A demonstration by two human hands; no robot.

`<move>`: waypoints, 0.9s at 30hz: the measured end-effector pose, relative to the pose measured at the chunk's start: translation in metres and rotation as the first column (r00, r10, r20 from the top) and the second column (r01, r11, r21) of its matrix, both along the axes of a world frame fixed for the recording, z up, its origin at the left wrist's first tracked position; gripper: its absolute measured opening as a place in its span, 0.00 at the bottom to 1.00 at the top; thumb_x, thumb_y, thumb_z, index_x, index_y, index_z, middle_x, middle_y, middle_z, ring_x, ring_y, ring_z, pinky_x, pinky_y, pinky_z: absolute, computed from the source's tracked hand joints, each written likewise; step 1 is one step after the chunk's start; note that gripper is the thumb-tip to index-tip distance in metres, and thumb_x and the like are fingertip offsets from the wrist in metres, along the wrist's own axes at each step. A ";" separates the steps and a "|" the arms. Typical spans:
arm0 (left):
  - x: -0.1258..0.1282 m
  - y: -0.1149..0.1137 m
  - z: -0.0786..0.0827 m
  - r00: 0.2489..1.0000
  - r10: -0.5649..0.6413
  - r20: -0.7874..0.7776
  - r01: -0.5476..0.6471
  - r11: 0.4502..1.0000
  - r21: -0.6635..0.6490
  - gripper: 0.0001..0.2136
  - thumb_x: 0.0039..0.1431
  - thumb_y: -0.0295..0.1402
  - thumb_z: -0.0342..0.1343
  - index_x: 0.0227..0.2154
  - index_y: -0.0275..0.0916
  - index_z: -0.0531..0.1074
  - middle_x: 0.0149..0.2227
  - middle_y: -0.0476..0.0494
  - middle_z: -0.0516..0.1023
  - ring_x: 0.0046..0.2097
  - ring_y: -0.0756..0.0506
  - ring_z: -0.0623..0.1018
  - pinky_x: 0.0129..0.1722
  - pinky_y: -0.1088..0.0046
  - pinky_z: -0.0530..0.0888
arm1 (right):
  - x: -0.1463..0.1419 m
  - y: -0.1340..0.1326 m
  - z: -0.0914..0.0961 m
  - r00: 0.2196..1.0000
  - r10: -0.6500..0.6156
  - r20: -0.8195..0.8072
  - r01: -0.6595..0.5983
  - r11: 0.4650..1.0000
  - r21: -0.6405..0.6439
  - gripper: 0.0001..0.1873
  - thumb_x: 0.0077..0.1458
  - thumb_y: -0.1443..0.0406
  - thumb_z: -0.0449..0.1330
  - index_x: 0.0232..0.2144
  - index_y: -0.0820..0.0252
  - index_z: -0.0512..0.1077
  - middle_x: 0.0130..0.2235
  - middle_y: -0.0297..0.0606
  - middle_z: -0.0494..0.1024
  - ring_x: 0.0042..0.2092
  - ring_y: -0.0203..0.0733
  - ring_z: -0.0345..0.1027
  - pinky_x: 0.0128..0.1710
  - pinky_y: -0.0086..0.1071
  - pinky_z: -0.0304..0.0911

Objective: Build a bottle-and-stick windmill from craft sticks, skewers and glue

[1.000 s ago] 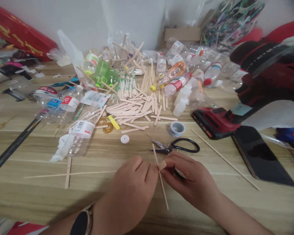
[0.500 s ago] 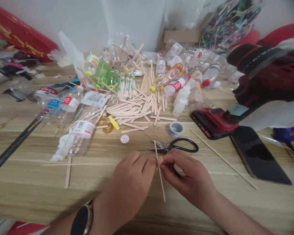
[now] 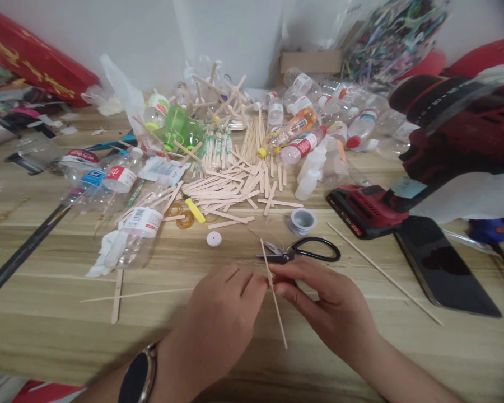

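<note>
My left hand point(image 3: 227, 305), with a watch on its wrist, is closed around a thin bamboo skewer point(image 3: 138, 294) that sticks out to the left. Between both hands a wooden craft stick point(image 3: 278, 313) stands nearly edge-on, crossing the line of the skewer. My right hand point(image 3: 323, 296) pinches the craft stick near its middle, thumb and index finger touching it. The point where skewer and stick meet is mostly covered by fingers. Just beyond lie black-handled scissors point(image 3: 317, 249). A craft stick with small holes point(image 3: 116, 302) rests on the table at left, under the skewer's line.
A white disc point(image 3: 214, 239), a wire spool point(image 3: 301, 221) and a yellow-handled tool point(image 3: 194, 209) lie ahead. Behind are loose craft sticks point(image 3: 222, 193) and plastic bottles point(image 3: 302, 146). At right are a cordless drill point(image 3: 373, 210), a phone point(image 3: 449, 268) and another skewer point(image 3: 382, 271).
The skewer's left end has dipped lower. The craft stick has tilted a little, and my right fingers have shifted, covering the small wooden tip that showed beside it.
</note>
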State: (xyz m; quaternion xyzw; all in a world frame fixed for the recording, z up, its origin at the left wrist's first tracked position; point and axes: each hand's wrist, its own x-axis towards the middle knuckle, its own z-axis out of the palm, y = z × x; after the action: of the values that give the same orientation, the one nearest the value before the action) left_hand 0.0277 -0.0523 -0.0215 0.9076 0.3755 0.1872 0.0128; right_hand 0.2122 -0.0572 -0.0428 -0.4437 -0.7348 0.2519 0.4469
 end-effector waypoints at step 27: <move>0.001 0.000 0.000 0.996 -0.002 0.094 0.009 0.997 -0.072 0.13 0.58 0.18 0.42 0.35 0.39 0.68 0.30 0.45 0.78 0.31 0.42 0.79 0.28 0.67 0.74 | -0.003 -0.002 0.004 0.988 0.047 -0.148 -0.068 0.988 -0.139 0.11 0.57 0.71 0.61 0.35 0.52 0.81 0.30 0.33 0.82 0.31 0.35 0.75 0.32 0.23 0.67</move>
State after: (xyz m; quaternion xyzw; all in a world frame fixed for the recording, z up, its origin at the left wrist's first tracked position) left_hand 0.0286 -0.0527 -0.0213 0.8978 0.3786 0.2158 0.0637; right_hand 0.2094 -0.0588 -0.0387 -0.4339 -0.6929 0.3485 0.4585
